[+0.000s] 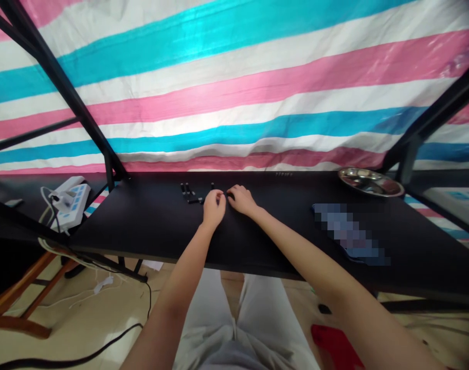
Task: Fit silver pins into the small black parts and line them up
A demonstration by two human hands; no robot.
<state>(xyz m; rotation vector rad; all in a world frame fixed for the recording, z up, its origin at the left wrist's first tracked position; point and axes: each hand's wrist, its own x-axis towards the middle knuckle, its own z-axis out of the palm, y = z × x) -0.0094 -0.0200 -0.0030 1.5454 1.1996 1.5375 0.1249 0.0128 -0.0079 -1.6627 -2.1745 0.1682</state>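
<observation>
l. hand [214,206] & r. hand [241,199]: fingers curled, near each other at tabletop [142,221]; can't tell if either grips anything. small black cylinders [193,201] sit just left of l. hand. steady wrists, pinch lightly, avoid knocking cylinders.

A black table [142,221] bears small dark cylinders [182,188], a metal plate [381,186] and a pixelated item [350,234].
</observation>
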